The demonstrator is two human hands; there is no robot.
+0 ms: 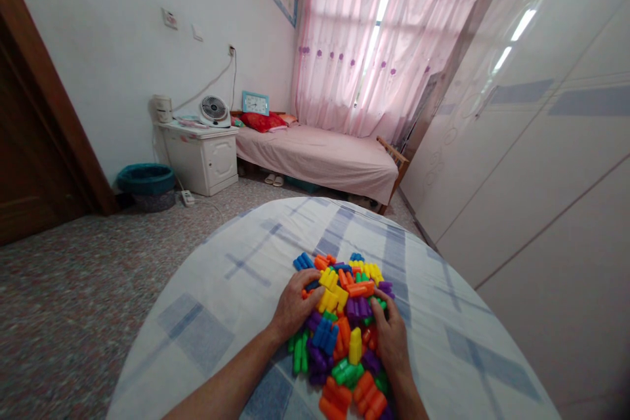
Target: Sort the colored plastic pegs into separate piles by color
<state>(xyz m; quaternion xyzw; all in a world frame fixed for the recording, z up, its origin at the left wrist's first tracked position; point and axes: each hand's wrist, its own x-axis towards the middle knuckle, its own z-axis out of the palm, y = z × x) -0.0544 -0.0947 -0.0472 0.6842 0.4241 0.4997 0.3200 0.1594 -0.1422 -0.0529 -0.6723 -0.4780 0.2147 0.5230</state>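
Observation:
A pile of plastic building blocks in several colours lies before me on the cloth. My left hand (296, 303) is at the pile's left side, its fingers and thumb curled against a yellow block (329, 277). More yellow blocks (333, 299) sit beside the thumb. On the right edge of the pile rests my right hand (392, 328), fingers apart, the fingertips close to an orange block (361, 289) and a purple block (358, 308). Nearer to me are a blue block (325, 336), an upright yellow block (355, 346) and a green block (348, 373).
The blocks lie on a rounded table with a checked cloth (236, 315). Beyond it stand a bed (325, 151), a white cabinet (197, 157) with a fan (214, 110), and a teal-lined bin (146, 178). A white wardrobe (531, 157) runs along the right.

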